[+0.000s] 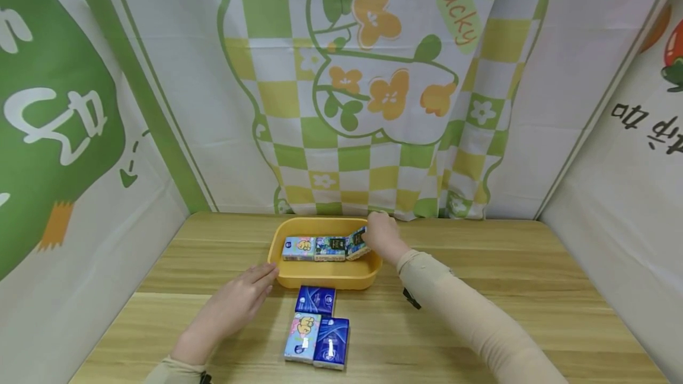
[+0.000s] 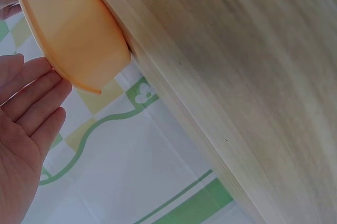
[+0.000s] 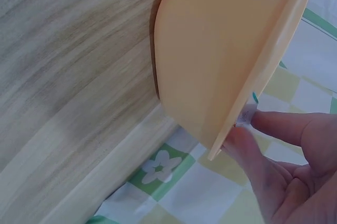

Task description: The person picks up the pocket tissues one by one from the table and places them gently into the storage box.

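Note:
A yellow plastic basket [image 1: 331, 282] stands on the wooden table. Inside it lie a light blue and pink tissue pack [image 1: 297, 248] and, beside that, a dark floral tissue pack [image 1: 329, 249]. My right hand [image 1: 385, 236] reaches over the basket's right end and pinches a second floral tissue pack [image 1: 356, 244], which is tilted against its neighbour. In the right wrist view, only a pale corner of this pack [image 3: 246, 114] shows past the rim, between thumb and finger. With straight fingers, my left hand [image 1: 232, 307] touches the basket's left rim, also seen in the left wrist view.
In front of the basket lie two dark blue tissue packs, one nearer the basket [image 1: 316, 300] and one closer to me [image 1: 332, 342], with a light blue cartoon tissue pack [image 1: 302, 336] alongside. A patterned curtain [image 1: 373, 176] hangs behind the table's back edge.

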`<action>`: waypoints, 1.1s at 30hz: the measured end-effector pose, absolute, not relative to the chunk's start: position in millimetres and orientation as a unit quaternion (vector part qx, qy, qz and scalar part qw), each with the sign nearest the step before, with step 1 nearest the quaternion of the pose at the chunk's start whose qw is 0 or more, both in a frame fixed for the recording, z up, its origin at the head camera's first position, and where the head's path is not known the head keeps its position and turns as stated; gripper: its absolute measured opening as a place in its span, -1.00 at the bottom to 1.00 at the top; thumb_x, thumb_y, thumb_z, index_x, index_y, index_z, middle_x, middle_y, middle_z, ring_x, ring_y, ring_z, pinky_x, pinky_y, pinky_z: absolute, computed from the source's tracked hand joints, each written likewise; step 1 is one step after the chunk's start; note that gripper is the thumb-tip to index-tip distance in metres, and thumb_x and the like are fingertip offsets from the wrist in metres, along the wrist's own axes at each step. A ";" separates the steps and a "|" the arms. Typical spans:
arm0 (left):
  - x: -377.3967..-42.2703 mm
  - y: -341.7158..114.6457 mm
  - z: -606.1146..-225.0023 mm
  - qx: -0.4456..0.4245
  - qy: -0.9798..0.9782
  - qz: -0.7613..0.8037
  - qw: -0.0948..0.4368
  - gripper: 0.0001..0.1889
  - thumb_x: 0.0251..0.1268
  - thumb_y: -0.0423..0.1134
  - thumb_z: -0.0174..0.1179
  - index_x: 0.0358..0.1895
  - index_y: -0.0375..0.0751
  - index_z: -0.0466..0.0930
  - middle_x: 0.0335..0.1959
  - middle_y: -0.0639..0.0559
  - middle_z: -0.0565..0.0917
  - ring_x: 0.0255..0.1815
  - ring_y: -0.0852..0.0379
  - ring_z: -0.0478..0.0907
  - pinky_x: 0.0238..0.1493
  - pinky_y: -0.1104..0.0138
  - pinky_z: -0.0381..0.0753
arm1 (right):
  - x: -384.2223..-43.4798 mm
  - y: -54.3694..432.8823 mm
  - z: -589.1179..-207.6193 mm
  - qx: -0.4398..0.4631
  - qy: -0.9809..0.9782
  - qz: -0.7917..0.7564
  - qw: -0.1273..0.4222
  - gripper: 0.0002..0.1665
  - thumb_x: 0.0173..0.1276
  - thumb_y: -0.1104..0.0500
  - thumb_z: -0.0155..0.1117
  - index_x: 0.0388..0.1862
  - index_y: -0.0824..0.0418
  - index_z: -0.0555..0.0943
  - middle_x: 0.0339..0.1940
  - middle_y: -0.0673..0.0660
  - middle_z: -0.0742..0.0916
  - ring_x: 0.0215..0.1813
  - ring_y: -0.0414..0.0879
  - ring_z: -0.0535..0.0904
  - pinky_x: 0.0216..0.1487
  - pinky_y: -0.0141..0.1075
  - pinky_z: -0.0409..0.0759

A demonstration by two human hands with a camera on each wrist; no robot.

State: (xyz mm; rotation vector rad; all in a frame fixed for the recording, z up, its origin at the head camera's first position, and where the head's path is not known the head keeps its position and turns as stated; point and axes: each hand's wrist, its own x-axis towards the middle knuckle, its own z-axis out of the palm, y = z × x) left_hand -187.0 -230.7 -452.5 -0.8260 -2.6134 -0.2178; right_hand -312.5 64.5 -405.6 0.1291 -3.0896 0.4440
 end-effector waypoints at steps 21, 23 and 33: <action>-185.0 -229.5 -449.3 -0.289 -0.937 -0.079 0.182 -0.61 0.30 -0.29 0.16 0.17 -0.32 0.51 0.20 -0.23 0.53 0.18 -0.21 0.51 0.18 -0.03 0.54 | -315.7 65.4 -401.7 0.055 -0.986 0.158 0.006 -0.85 0.12 0.40 0.21 -0.59 0.24 0.54 -0.55 0.15 0.63 -0.55 -0.04 0.51 -0.67 -0.32 0.43; -185.0 -229.6 -449.2 -0.290 -0.936 -0.079 0.182 -0.61 0.30 -0.29 0.16 0.17 -0.33 0.52 0.20 -0.23 0.54 0.18 -0.21 0.51 0.17 -0.03 0.55 | -315.5 65.2 -401.1 0.055 -0.986 0.157 0.002 -0.81 0.11 0.42 0.19 -0.63 0.23 0.53 -0.58 0.15 0.62 -0.57 -0.05 0.49 -0.68 -0.33 0.41; -185.5 -230.0 -451.1 -0.288 -0.937 -0.080 0.184 -0.61 0.30 -0.29 0.16 0.17 -0.31 0.52 0.20 -0.22 0.54 0.18 -0.20 0.51 0.17 -0.03 0.55 | -316.9 63.7 -401.6 0.039 -0.989 0.139 -0.028 -0.90 0.14 0.36 0.26 -0.53 0.22 0.60 -0.55 0.14 0.65 -0.56 -0.03 0.55 -0.74 -0.36 0.45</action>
